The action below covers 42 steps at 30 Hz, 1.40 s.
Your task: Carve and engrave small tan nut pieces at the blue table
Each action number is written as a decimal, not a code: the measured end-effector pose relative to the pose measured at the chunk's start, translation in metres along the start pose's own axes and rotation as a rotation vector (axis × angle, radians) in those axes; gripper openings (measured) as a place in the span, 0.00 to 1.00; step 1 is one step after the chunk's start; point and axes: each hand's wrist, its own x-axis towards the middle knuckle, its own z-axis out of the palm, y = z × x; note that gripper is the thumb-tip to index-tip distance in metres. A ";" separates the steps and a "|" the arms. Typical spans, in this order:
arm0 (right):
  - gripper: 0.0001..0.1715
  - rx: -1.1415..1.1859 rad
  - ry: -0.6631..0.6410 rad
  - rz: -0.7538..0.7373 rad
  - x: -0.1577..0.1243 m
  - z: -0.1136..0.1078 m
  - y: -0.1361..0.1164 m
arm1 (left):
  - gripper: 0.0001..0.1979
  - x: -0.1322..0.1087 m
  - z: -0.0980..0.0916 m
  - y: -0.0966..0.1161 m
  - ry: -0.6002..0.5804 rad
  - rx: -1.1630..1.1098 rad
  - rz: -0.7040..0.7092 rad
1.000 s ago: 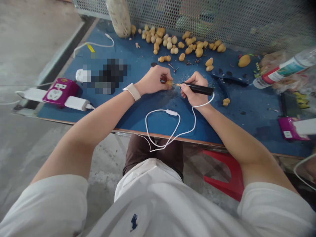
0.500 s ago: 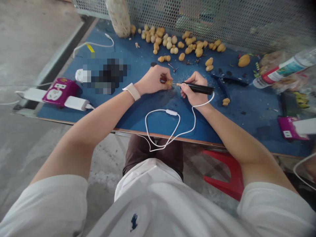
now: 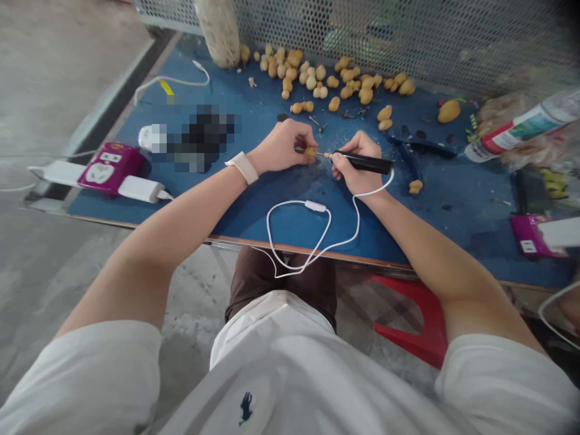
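My left hand (image 3: 290, 145), with a pale band on its wrist, pinches a small tan gourd (image 3: 311, 152) between thumb and fingers, partly covering it. Facing it, my right hand (image 3: 357, 162) grips a pen-like soldering iron (image 3: 368, 163) with a black handle. Its thin metal tip points left at the gourd and meets its right side or comes very near; I cannot tell which. A white cord (image 3: 356, 223) runs from the handle's end and loops over the table edge, with a small inline switch (image 3: 315, 206).
Several small gourds (image 3: 310, 78) lie along the back by the perforated metal panel (image 3: 281, 27). Blue-handled pliers (image 3: 410, 158) rest to the right, near a bottle (image 3: 521, 130). Purple power sockets (image 3: 109, 169) sit at left. A red stool (image 3: 430, 320) stands below the blue table (image 3: 244, 211).
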 end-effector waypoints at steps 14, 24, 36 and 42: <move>0.36 -0.019 0.017 -0.012 -0.001 0.004 -0.006 | 0.13 0.002 0.001 -0.008 -0.004 0.028 0.071; 0.35 -0.037 0.005 0.002 -0.003 0.001 -0.008 | 0.08 -0.004 0.002 0.002 0.030 0.363 0.209; 0.35 -0.033 0.021 0.001 -0.003 0.000 0.002 | 0.08 -0.007 0.006 0.009 -0.005 0.461 0.251; 0.36 -0.042 -0.014 0.042 -0.005 0.001 -0.018 | 0.10 -0.008 0.005 0.011 -0.021 0.458 0.232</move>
